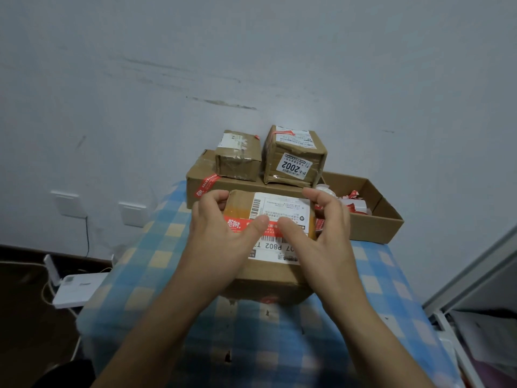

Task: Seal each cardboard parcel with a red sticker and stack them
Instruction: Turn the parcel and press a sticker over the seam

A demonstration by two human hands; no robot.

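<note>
A cardboard parcel [268, 278] with a white shipping label lies on the checked tablecloth in front of me. A red sticker [237, 224] runs across its top. My left hand [221, 233] and my right hand [321, 231] both lie on the parcel's top, thumbs pressing on the sticker strip, fingers reaching over the far edge. Behind it a wide flat parcel [195, 183] with a red sticker on its left corner carries two smaller parcels [237, 161], the right one [293, 158] marked 2002.
An open cardboard tray [375, 222] at the right rear holds red sticker scraps and a tape roll. The blue checked table [156, 261] stands against a grey wall. A white device and cables lie on the floor at left. A white frame edge is at right.
</note>
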